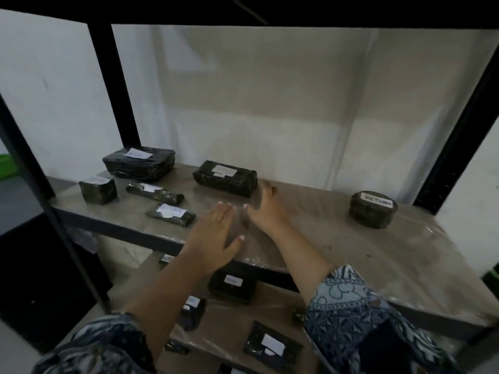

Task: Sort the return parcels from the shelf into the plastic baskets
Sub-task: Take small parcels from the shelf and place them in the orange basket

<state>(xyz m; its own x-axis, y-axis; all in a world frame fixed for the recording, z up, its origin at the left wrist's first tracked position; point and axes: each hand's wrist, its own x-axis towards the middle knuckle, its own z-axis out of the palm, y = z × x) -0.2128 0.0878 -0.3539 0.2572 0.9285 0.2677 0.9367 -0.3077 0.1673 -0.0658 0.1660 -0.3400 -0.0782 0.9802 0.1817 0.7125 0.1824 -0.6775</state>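
Now left hand [216, 230] and right hand [263, 209] hover empty, fingers [224, 210] straight. Best grip the nearest parcel [225, 178] by both ends.

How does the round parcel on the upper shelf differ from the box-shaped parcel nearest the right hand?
The round parcel is a low cylinder; the box-shaped parcel is a long block. The round parcel's label reads RETURN; the box-shaped parcel's is too blurred to read. The round parcel stands well away from the right hand; the box-shaped parcel lies just beyond it. Both are dark-wrapped with white labels on top.
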